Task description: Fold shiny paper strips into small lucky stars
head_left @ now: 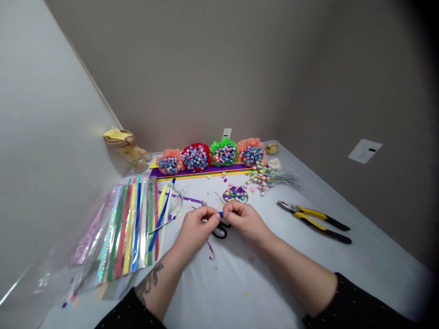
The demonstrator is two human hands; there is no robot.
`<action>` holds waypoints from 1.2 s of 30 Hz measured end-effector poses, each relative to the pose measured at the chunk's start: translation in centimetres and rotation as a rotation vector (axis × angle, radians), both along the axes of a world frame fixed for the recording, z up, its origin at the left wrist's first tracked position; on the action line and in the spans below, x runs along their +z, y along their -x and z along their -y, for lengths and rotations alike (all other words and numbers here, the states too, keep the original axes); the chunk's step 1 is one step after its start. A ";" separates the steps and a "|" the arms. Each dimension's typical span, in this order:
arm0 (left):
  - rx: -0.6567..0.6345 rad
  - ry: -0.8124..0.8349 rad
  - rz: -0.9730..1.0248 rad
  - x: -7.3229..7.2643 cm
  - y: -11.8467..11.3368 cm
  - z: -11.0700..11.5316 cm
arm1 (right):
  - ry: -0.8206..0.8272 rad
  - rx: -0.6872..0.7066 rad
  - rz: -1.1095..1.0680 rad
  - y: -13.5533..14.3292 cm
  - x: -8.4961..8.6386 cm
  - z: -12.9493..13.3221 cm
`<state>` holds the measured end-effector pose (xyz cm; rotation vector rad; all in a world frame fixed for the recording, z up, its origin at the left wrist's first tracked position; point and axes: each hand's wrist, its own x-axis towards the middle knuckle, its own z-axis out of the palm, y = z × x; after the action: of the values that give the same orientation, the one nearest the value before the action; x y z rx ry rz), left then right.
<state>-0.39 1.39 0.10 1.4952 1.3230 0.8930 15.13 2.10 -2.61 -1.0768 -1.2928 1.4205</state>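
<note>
Between my two hands, near the middle of the view, is a small piece of blue paper strip (pixel 221 214). My left hand (pixel 201 225) pinches its left end between thumb and finger. The right end is pinched by my right hand (pixel 243 219). Black scissor handles (pixel 220 232) lie on the white cloth just below and behind my fingertips. A round dish of small folded stars (pixel 235 194) sits just beyond my right hand. A thin curled purple strip (pixel 210 250) lies below my left hand.
Clear sleeves of coloured strips (pixel 126 228) lie at left. Pliers (pixel 313 220) rest at right, below loose stars (pixel 262 176) and wires (pixel 286 180). Along the back stand star bouquets in red (pixel 195 156), green (pixel 223 152) and peach (pixel 169 162) paper, beside a decorated bottle (pixel 133 153).
</note>
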 end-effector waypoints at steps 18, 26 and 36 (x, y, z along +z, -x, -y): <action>-0.020 0.013 0.022 -0.1 -0.1 -0.2 | -0.429 0.000 0.296 -0.3 0.9 0.5; -0.042 -0.002 -0.016 -0.3 0.1 0.0 | -0.354 0.050 0.263 -0.4 1.2 0.4; -0.035 -0.081 -0.099 -0.1 -0.1 0.2 | -0.258 -0.038 0.293 -0.3 0.7 0.1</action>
<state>-0.26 1.19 -0.01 1.6390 1.3409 0.8693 15.42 2.05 -1.88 -1.1537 -1.6061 1.0583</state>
